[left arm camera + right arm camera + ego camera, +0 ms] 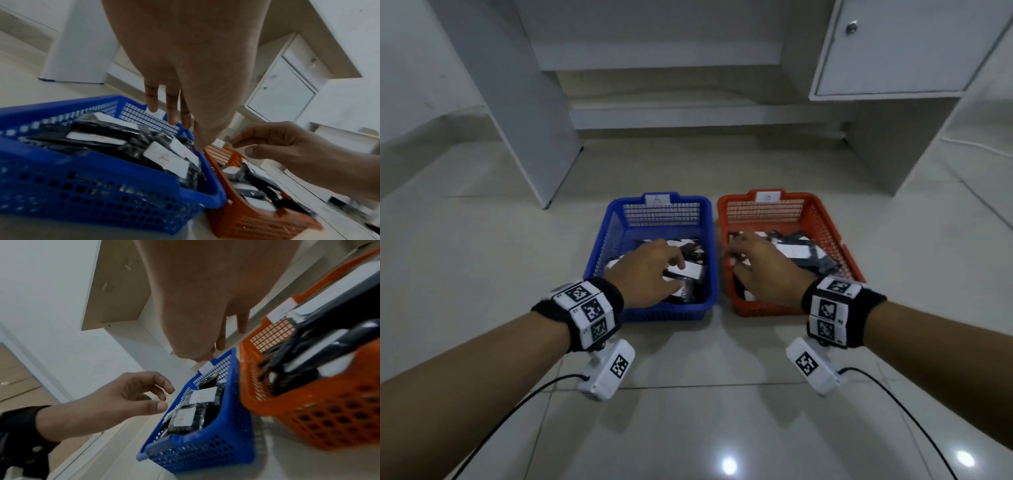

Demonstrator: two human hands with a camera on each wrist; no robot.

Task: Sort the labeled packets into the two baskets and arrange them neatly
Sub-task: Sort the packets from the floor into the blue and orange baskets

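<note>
packets [685, 270] lie heaped in the blue basket [599, 240] at 9 o'clock and the orange basket [825, 219] at 3 o'clock, side by side on the floor. left hand [650, 270] and right hand [760, 267] hover above, fingers loosely spread, holding nothing.

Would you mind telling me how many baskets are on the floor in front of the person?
2. The blue basket sits on the left under the left hand; the orange basket sits right beside it under the right hand. Both hold packets.
</note>
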